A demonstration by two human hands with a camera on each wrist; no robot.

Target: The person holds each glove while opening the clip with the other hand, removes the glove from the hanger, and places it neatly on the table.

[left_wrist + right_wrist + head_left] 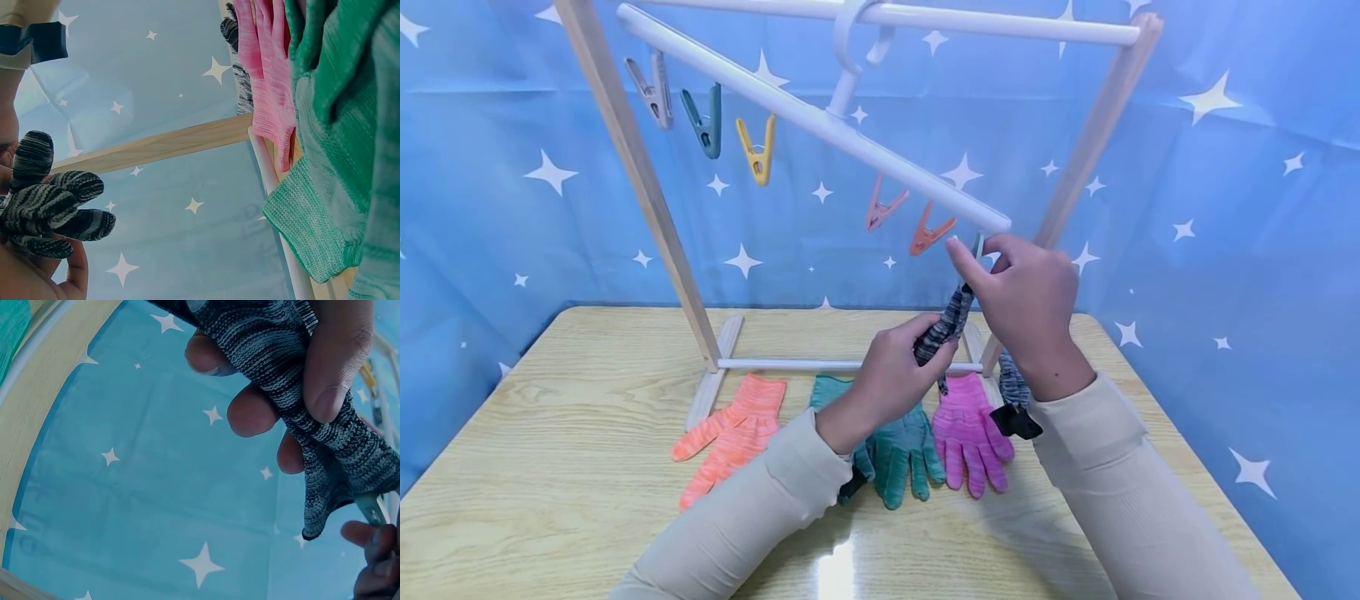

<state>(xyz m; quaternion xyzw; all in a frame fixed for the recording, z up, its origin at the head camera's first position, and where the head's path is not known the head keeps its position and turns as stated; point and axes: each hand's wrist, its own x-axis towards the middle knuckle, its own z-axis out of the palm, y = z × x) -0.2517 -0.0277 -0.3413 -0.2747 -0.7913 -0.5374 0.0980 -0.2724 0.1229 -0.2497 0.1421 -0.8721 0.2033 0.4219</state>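
A black-and-grey knit glove (951, 321) is gripped by my left hand (891, 371), its cuff pointing up towards the low right end of a white hanger (820, 125). At that end my right hand (1030, 287) pinches a pale green clothespin (978, 247). In the right wrist view, the glove's cuff (375, 462) meets the clothespin (373, 510), and my left thumb (334, 369) presses across the knit. The glove's striped fingers (50, 206) stick out from my left hand in the left wrist view. Orange (931, 230) and pink (883, 205) clothespins hang just left of my right hand.
Grey (655, 92), green (706, 125) and yellow (758, 152) clothespins hang on the hanger's higher left half. The hanger hooks over a rack's top rail (1000, 21). Orange (741, 433), green (898, 454), pink (972, 429) and another black-and-grey glove (1013, 382) lie on the table (550, 467).
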